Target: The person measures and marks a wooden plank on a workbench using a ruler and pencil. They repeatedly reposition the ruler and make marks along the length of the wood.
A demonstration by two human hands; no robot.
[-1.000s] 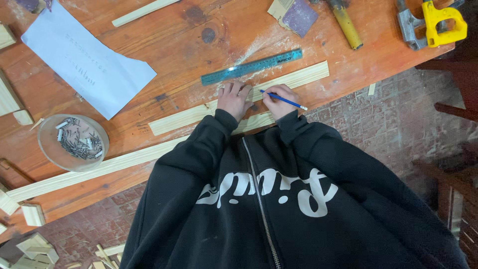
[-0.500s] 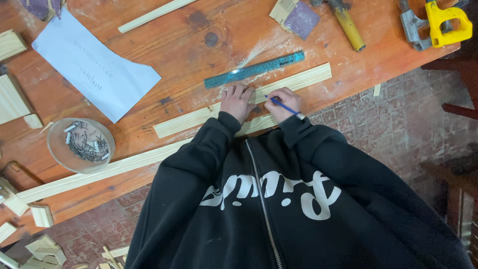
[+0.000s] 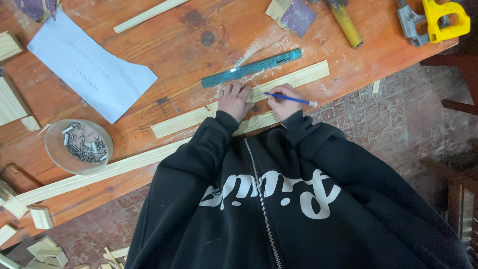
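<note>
A pale wooden strip (image 3: pixel 294 78) lies slanted across the orange wooden table (image 3: pixel 199 55). My left hand (image 3: pixel 233 100) presses flat on that strip near its middle. My right hand (image 3: pixel 285 102) grips a blue pencil (image 3: pixel 291 99) with its tip on the strip, just right of the left hand. A teal ruler (image 3: pixel 251 67) lies just beyond the strip, parallel to it. A second, longer strip (image 3: pixel 99 172) runs along the table's near edge, partly hidden by my black hooded jacket.
A round dish of nails (image 3: pixel 78 146) sits at the left. A white paper sheet (image 3: pixel 89 67) lies at the back left. Sandpaper (image 3: pixel 294 15), a yellow-handled tool (image 3: pixel 343 25) and a yellow-handled saw (image 3: pixel 438 20) lie at the back right. Wood offcuts (image 3: pixel 40 219) lie at lower left over the brick floor.
My right hand has tilted the pencil so its far end swings out to the right; the tip stays on the strip. My left hand has not moved.
</note>
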